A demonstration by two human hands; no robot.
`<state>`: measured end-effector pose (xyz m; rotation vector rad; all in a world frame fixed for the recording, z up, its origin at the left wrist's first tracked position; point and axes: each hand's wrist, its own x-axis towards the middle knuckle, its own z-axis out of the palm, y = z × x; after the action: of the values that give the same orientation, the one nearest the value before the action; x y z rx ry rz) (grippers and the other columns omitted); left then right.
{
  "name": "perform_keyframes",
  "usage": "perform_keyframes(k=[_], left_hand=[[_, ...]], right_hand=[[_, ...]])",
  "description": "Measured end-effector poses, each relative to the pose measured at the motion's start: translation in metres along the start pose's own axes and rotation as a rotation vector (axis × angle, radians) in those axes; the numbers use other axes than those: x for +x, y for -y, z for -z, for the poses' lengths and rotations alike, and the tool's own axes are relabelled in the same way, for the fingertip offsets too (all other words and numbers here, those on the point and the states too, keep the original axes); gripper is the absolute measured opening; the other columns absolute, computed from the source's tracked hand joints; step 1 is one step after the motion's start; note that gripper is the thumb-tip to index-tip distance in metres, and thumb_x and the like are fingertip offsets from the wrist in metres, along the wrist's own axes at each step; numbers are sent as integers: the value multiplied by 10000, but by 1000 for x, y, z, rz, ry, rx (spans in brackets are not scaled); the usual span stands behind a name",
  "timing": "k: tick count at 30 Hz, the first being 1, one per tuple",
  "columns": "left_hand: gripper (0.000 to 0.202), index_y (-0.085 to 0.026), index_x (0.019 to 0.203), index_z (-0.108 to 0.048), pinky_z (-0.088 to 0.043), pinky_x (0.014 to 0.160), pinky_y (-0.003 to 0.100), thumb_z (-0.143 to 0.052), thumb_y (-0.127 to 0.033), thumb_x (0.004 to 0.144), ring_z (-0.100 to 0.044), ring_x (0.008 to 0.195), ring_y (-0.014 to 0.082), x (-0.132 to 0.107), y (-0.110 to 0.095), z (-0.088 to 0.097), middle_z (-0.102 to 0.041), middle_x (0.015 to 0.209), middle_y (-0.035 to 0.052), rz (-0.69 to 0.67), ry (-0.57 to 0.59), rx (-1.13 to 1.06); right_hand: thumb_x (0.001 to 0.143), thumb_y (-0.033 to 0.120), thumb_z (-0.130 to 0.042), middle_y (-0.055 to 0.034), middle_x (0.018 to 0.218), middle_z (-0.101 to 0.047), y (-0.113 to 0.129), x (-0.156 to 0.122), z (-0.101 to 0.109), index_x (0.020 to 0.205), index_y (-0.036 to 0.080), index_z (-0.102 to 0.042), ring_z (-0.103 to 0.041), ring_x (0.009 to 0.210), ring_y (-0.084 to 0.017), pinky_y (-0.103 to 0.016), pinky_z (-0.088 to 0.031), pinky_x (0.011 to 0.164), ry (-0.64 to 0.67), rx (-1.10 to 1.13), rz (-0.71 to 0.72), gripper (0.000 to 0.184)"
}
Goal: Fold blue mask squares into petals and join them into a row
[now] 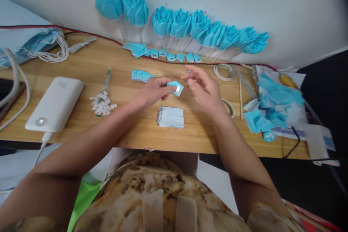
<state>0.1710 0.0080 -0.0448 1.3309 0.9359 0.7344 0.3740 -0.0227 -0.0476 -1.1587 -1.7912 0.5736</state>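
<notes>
Over the middle of the table, my left hand [153,92] pinches a small folded blue petal [172,85] with a short white strip on it. My right hand [202,87] is just to the right of the petal, apart from it, its thumb and fingers spread and slightly blurred. Below both hands lies a stack of pale blue-white sheets [171,117]. Behind my left hand is a row of folded blue petals [141,75]. A pile of short white strips [102,104] lies to the left.
Blue flowers on sticks [161,21] lean on the wall behind several small blue rolls [171,57]. A white power bank [56,103] lies left. On the right are tape rolls [223,72], a wooden stick [240,98] and blue scraps [280,96]. A red-black cable [108,40] runs along the back.
</notes>
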Motion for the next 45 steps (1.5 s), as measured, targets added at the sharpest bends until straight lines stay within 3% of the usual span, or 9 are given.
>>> perform_keyframes(k=[3,7,13,17,20,25,34,39,45], left_hand=[[197,-169,639,-587,-295,540,233,-663,-182,820,-406,505,74,-3,-9,-3,-493,501,-53,23,7,96],[197,-168,623,-588,-217,515,250,-657,-165,807,-321,495,67,-6,-17,-7,-421,503,-73,41,-14,225],[67,-171,815,-642,-333,549,236,-639,-234,838,-441,523,92,-3,-5,-3,-518,539,-49,-45,26,93],[293,-181,1046,-632,-348,538,235,-733,-318,808,-448,520,99,-2,-1,-4,-524,554,-66,-69,8,-17],[238,-181,892,-641,-344,538,231,-781,-324,762,-437,549,86,-3,-3,-8,-516,600,-57,-81,50,2],[229,-189,672,-523,-345,569,236,-688,-264,812,-420,559,82,-4,-3,-8,-489,577,-48,-107,-52,29],[186,-186,672,-548,-342,558,235,-674,-234,800,-402,543,79,-2,-6,-5,-497,576,-55,-88,-85,47],[204,-184,650,-546,-321,552,238,-692,-247,779,-390,540,75,0,-4,-5,-487,570,-58,-100,-86,47],[228,-179,643,-579,-270,545,247,-755,-287,738,-385,552,74,1,2,-5,-499,572,-55,-114,-100,85]], right_hand=[[955,368,-616,-28,1026,-745,-4,-1,-2,1371,240,-624,-684,894,-147,-294,-549,793,142,146,-115,435],[885,299,-678,8,903,-704,-1,-2,-5,1335,224,-667,-631,798,-118,-266,-527,753,172,123,-141,456],[928,348,-666,2,928,-697,-5,-3,-5,1355,262,-664,-616,774,-126,-291,-546,748,107,75,-126,436],[997,426,-587,-22,997,-695,-13,-5,-9,1413,299,-612,-668,878,-161,-338,-586,801,9,90,-85,436],[1008,425,-569,-31,1019,-698,-14,-6,-16,1426,303,-601,-685,918,-177,-354,-604,812,-24,103,-103,437],[1001,372,-558,-33,1070,-715,-13,-8,-21,1391,308,-634,-693,935,-175,-346,-624,803,-3,208,-195,403],[971,321,-577,-56,1110,-768,-17,-8,-17,1362,281,-637,-721,958,-190,-363,-628,807,-84,234,-171,398],[923,346,-648,-34,1005,-749,-13,-7,-16,1335,261,-647,-697,905,-166,-350,-606,830,-50,247,-188,420],[872,274,-661,11,860,-684,-10,-7,-19,1336,250,-640,-646,773,-133,-293,-562,712,-29,215,-199,465]])
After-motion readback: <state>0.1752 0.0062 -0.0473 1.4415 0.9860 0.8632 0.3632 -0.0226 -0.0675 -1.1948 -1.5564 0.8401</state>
